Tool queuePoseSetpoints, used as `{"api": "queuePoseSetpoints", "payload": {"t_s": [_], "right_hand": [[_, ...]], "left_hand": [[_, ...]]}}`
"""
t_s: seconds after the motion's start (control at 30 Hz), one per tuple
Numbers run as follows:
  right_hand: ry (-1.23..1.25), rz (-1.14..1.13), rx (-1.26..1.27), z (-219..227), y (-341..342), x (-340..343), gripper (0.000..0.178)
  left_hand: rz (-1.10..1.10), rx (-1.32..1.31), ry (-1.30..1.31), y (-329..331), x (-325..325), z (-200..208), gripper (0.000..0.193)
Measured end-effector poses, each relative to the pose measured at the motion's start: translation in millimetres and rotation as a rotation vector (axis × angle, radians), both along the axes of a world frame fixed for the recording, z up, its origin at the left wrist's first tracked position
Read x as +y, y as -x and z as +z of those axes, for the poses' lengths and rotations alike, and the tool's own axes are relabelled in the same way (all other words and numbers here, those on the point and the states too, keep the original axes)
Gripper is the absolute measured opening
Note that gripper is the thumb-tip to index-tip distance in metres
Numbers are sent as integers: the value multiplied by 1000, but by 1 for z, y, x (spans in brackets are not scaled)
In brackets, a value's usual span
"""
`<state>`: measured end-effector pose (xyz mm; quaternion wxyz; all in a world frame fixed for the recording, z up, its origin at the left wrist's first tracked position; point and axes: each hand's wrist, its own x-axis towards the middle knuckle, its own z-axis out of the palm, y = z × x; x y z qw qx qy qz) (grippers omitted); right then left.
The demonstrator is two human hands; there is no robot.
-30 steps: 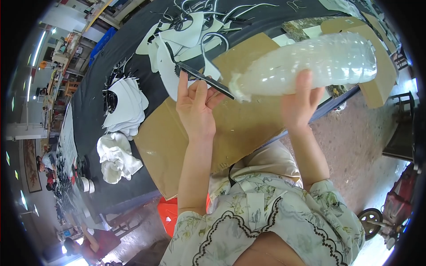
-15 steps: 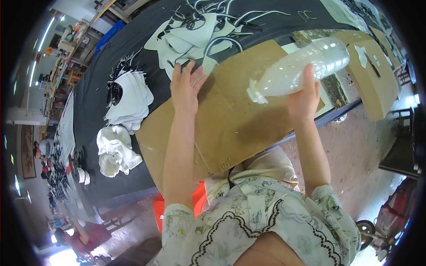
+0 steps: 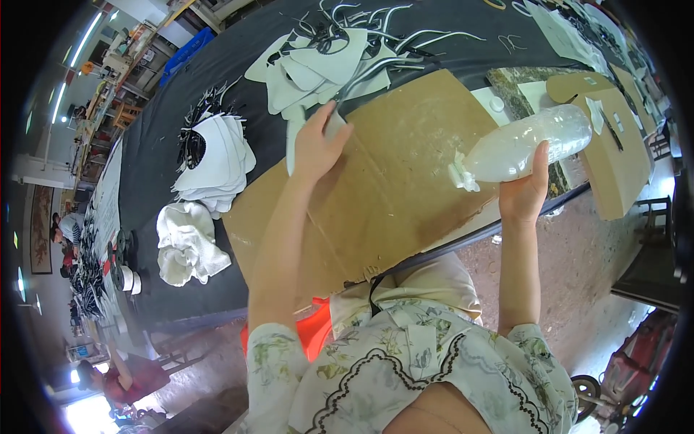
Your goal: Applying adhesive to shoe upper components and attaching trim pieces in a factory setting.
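Observation:
My right hand (image 3: 523, 194) is wrapped round a clear plastic bottle (image 3: 531, 148) with whitish contents. The bottle lies tilted over the right end of a brown cardboard sheet (image 3: 405, 166), its white-wrapped neck pointing left. At the sheet's far left edge, my left hand (image 3: 322, 145) is closed on a white fabric piece (image 3: 335, 126) trailing a strap toward the pile behind. That pile of cut white fabric pieces (image 3: 311, 76), with black and white straps, lies just beyond my fingers. The fingertips partly hide the held piece.
A neat stack of white pieces (image 3: 217, 155) and a crumpled white cloth (image 3: 189, 242) lie to the left on the black table cover (image 3: 282, 195). Curved cardboard (image 3: 614, 166) and a small white cap (image 3: 497, 105) are at the right. People sit far left.
My left hand has closed from spread fingers onto a white fabric piece at the pile's near edge. My right hand has moved right and toward me with the bottle.

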<state>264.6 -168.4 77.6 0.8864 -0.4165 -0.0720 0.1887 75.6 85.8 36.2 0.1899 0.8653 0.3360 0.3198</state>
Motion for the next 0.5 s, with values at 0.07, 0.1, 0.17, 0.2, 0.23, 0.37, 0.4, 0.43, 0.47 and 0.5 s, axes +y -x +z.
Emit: {"api": "queuePoseSetpoints", "payload": {"t_s": [0.07,0.1,0.17,0.2,0.23,0.37,0.4,0.43,0.47,0.5], "right_hand": [[17,-12,26,-1,-8,-8,53],[10,-15,23,-4,-13,-9,53],[-9,0,36,-2,-17,-10,50],[21,7,50,-1,-16,-10,50],[10,-3,12,1,-17,-7,50],[6,-14,-31,-8,-15,-6,49],[21,-31,-38,-9,-12,-5,49],[33,-70,-55,-13,-8,-2,50],[37,-67,-65,-14,-1,1,50],[77,-79,-101,-15,7,6,49]], "left_hand": [[-393,161,424,27,-26,38,51],[-441,318,456,40,-45,59,51],[-479,477,521,76,-77,64,50],[-503,522,316,94,-90,55,51],[-528,555,99,103,-99,46,52],[-459,460,-109,116,-120,19,48],[-416,420,-74,115,-119,15,46],[-370,381,-40,113,-119,10,43],[-367,370,-37,112,-121,6,43],[-316,364,-49,111,-122,4,39]]}}
